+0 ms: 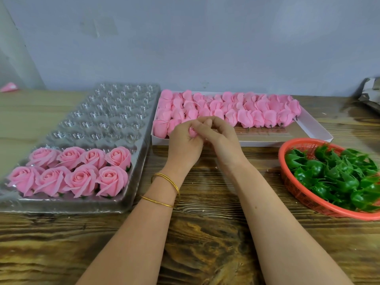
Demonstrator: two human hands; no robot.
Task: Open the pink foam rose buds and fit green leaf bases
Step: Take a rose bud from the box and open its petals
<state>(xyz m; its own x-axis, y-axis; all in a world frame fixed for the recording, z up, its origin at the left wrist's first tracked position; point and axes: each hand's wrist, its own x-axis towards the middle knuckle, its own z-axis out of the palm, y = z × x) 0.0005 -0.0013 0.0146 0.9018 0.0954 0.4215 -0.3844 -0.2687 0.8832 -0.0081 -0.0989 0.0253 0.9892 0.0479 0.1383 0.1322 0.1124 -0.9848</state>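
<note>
both hands [202, 138] pinch rose bud [192, 131] between fingertips

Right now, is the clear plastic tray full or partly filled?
Partly filled: the clear plastic tray holds eight opened pink foam roses in its two nearest rows; cells behind are empty.
</note>
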